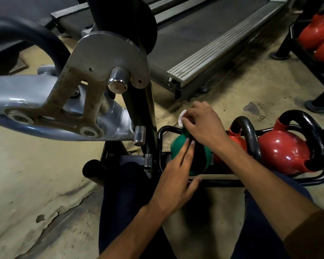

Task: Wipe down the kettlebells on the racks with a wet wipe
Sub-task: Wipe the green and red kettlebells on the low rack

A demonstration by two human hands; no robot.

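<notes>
Kettlebells sit in a row on a low black rack [223, 181] on the floor [36, 174], just in front of the person's knees. The green kettlebell [178, 148] is at the rack's left end, with a red kettlebell [236, 141] beside it and a larger red kettlebell [282, 152] further right, both with black handles.

The right hand [204, 126] is over the top far side of the green one, fingers curled and pinching a white wet wipe [181, 119] – a small bunch of it shows past the fingertips. Whether the wipe touches the handle there cannot be made out.

The left hand [178, 182] is flat, its straight fingers lying against the near left side of the green body, thumb down by the rack's front rail.

A grey machine frame [94, 75] with a chrome pin fills the left of the view – scuffed and rusty in places. Behind it lies a treadmill [213, 40]. At the upper right a second rack [292, 43] carries more red kettlebells [318, 32].
</notes>
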